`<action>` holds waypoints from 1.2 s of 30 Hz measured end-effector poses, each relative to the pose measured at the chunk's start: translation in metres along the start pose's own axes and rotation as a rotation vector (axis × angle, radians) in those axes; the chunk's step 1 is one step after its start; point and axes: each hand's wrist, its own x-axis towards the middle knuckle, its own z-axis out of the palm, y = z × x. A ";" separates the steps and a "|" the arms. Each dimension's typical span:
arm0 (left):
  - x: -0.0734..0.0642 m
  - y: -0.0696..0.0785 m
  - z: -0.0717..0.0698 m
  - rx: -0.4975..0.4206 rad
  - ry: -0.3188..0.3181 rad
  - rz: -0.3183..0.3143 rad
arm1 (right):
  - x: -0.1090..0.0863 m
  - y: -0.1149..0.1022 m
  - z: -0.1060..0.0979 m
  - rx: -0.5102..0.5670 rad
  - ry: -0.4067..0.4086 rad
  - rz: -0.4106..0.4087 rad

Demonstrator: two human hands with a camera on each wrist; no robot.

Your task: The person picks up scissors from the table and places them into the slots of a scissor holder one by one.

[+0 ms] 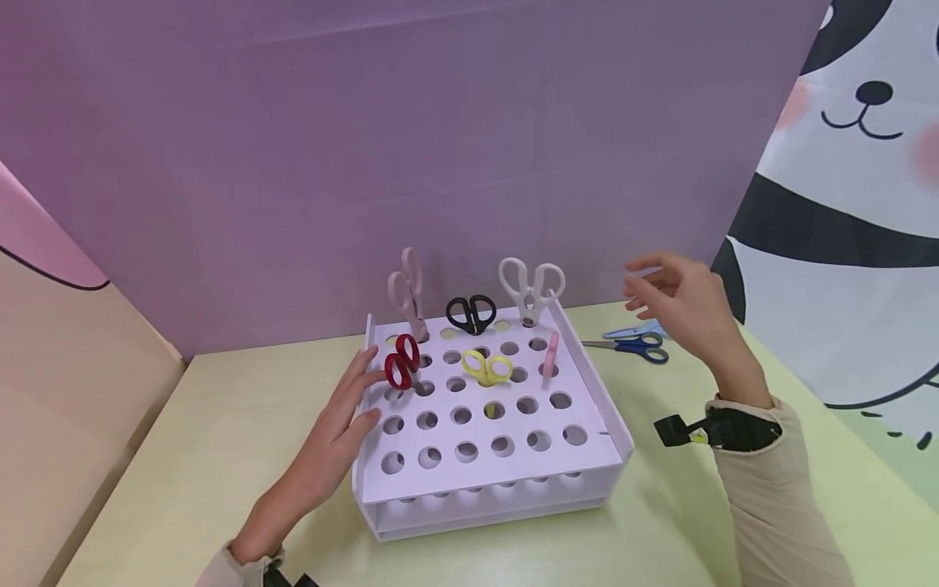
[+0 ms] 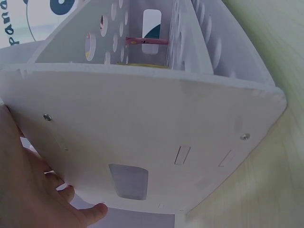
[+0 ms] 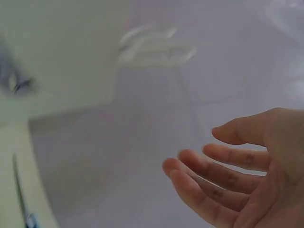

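A white rack (image 1: 484, 471) with rows of round holes stands on the table. My left hand (image 1: 330, 444) rests against its left side, fingers extended along the edge; in the left wrist view the thumb lies on the side panel (image 2: 142, 109). Red scissors (image 1: 407, 366) lean in the rack by those fingertips. Also in holes are pale pink scissors (image 1: 413, 314), black scissors (image 1: 475, 327), white scissors (image 1: 530, 306), yellow scissors (image 1: 486, 376) and pink-handled scissors (image 1: 550, 355). My right hand (image 1: 685, 306) hovers right of the rack, fingers loosely bent, holding nothing.
Dark blue scissors (image 1: 637, 346) and light blue scissors (image 1: 629, 332) lie on the table (image 1: 242, 424) right of the rack, below my right hand. A purple backdrop (image 1: 440, 147) rises behind the table. A panda-print panel (image 1: 844, 204) stands at the right.
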 end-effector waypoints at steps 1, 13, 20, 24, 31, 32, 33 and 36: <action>0.000 0.000 0.000 0.000 0.001 0.002 | 0.003 0.008 0.003 -0.021 0.004 0.013; 0.002 0.002 -0.001 0.002 0.009 0.012 | 0.018 0.092 0.027 -0.155 -0.144 0.098; 0.000 -0.002 0.001 -0.024 0.015 0.018 | 0.019 0.126 0.039 -0.250 -0.236 0.113; -0.001 -0.004 0.005 -0.037 0.023 0.017 | 0.017 0.140 0.049 -0.268 -0.260 0.054; -0.003 -0.002 0.005 -0.030 0.015 0.001 | 0.012 0.146 0.052 -0.315 -0.312 0.000; -0.003 -0.002 0.004 -0.027 0.014 0.006 | 0.013 0.146 0.052 -0.330 -0.313 -0.007; -0.002 -0.002 0.003 -0.025 0.014 0.012 | 0.013 0.147 0.052 -0.347 -0.314 -0.017; -0.002 -0.001 0.001 -0.026 0.014 0.026 | 0.012 0.148 0.051 -0.381 -0.316 -0.015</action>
